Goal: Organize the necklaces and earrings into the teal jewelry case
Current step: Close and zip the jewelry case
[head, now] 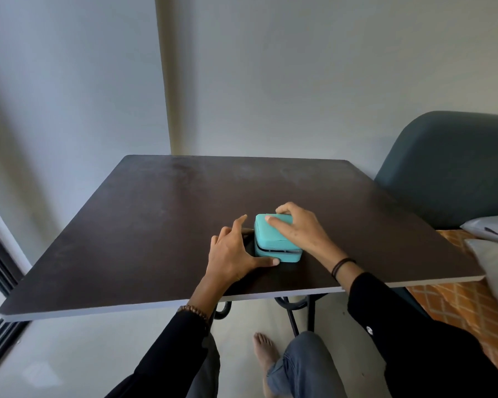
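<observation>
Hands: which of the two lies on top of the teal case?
The right hand: it lies on the lid of the case, fingers curled over the far edge. The left hand is beside the case, only its thumb touching the front.

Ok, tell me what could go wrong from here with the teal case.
The left hand braces the teal jewelry case mainly with its thumb, so it may slide on the table as the right hand works the lid. The lid looks slightly ajar; unseen contents could spill if it tips.
</observation>
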